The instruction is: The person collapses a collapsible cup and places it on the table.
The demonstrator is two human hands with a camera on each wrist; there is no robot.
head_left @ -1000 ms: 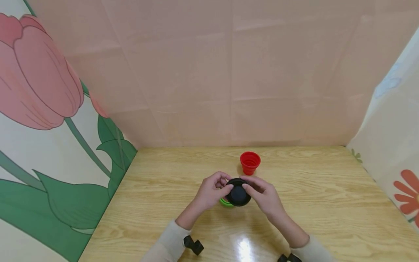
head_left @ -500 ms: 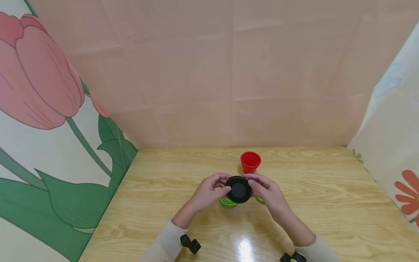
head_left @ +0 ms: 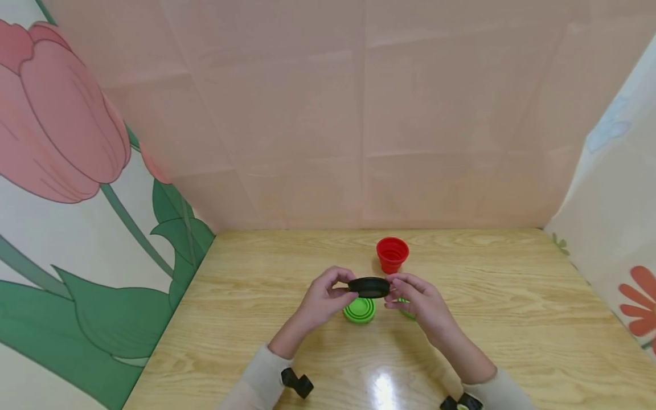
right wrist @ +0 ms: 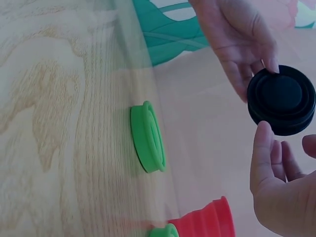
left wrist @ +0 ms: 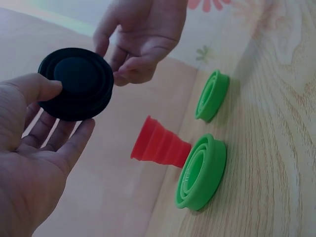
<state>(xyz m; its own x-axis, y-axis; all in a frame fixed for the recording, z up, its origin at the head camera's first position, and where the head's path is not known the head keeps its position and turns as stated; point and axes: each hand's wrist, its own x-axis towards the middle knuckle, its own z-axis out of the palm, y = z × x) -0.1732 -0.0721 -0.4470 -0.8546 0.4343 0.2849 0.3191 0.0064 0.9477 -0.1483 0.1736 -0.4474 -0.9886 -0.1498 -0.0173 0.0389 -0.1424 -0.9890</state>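
Note:
A black collapsible cup (head_left: pixel 369 288), folded flat into a disc, is held up above the table. My left hand (head_left: pixel 323 299) pinches its left edge, thumb on one face and fingers behind; the left wrist view shows this grip on the cup (left wrist: pixel 76 84). My right hand (head_left: pixel 422 302) is at the cup's right edge. In the right wrist view, a fingertip of my right hand (right wrist: pixel 286 187) meets the rim, while the thumb stands off it. Below lies a flattened green collapsible cup (head_left: pixel 359 310). Another flattened green cup (left wrist: pixel 212 95) is partly hidden by my right hand in the head view.
A red collapsible cup (head_left: pixel 392 254), expanded and upright, stands behind the hands. The wood-grain table (head_left: pixel 246 285) meets a pink cloth backdrop (head_left: pixel 287 142). Printed flower panels (head_left: pixel 77 228) flank it.
The black cup has tilted from face-on to nearly edge-on in the head view. My right thumb has come off it, and both green cups show more.

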